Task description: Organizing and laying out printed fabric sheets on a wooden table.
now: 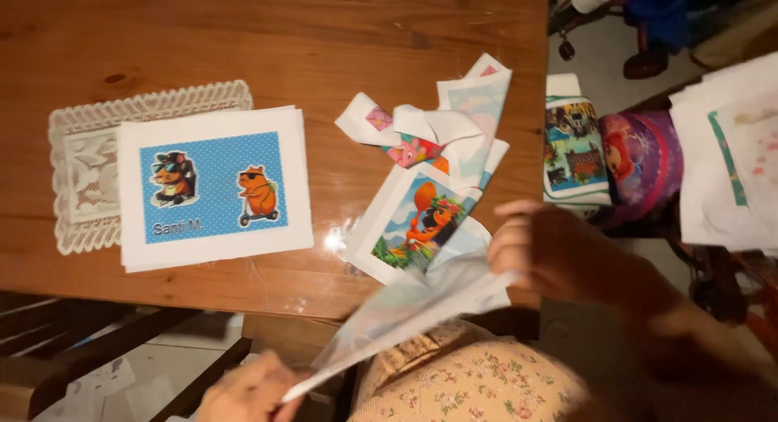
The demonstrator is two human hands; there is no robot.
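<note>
2 hands on 1 pale sheet (409, 309), stretched taut between them and slanting from lower left up to the right, just off the near edge of the worktop (267, 33) and above a lap in flowered cloth (478, 381). Left hand (247, 394) at the low corner, fingers closed on the edge; right hand (539, 248) at the high end, fingers curled and pinching the sheet, blurred by motion. Held out flat like that most likely to keep the thin material from folding on itself.

Just beyond the sheet, 1 white-bordered print of an orange cartoon animal (417, 223), lying tilted on the worktop and partly covered by the sheet's upper end. Behind that, a loose heap of crumpled printed pieces (442, 126), overlapping one another. Well to the left, a neat stack of white cards (215, 187), the top one with a blue dotted panel and 2 cartoon animals, resting partly on a lace doily (81, 171); squared up, apparently as a finished pile kept apart from the heap.

Off the worktop's right edge, more printed fabric (575, 142), a purple-pink bag (640, 159), and a pile of white sheets (725, 159). Dark chair parts (105, 341) at lower left.
</note>
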